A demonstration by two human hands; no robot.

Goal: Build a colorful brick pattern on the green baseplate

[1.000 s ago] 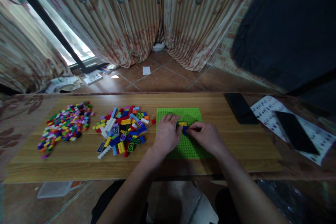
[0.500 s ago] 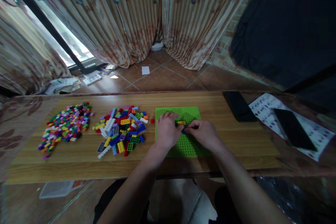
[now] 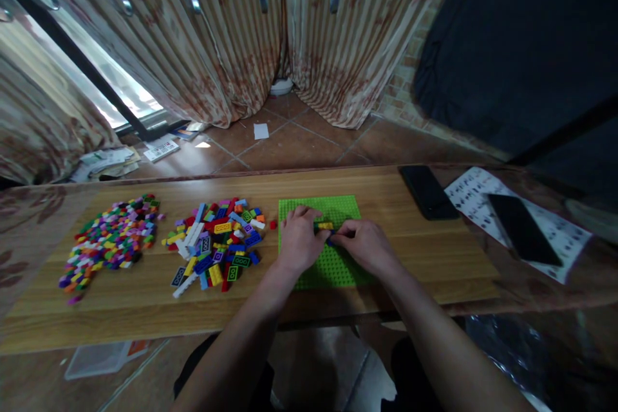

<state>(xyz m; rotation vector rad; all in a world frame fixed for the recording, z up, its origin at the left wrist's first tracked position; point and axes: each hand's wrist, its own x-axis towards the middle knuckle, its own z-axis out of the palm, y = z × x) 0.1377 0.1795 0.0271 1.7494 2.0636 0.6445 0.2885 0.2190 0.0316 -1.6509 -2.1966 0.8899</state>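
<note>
On the green studded baseplate [image 3: 333, 273], a yellow brick [image 3: 325, 225] sits near the middle. Just in front of it is a blue brick [image 3: 331, 239], mostly covered by my fingertips. My right hand [image 3: 365, 246] pinches the blue brick between thumb and forefinger from the right. My left hand [image 3: 300, 241] rests over the plate's left part with its fingers spread, the forefinger reaching behind the yellow brick. Its thumb tip touches the blue brick's left end. Whether the blue brick is pressed onto the studs cannot be seen.
Left of the plate lie a pile of larger mixed bricks [image 3: 217, 244] and a pile of small coloured pieces [image 3: 116, 232]. One small red piece [image 3: 273, 224] is beside the plate. To the right are a black phone [image 3: 428, 192], a printed sheet [image 3: 466, 196] and another dark device [image 3: 524, 230].
The whole view has shifted slightly, so the table appears a little further left. Both hands keep nearly the same place over the bricks on the plate.
</note>
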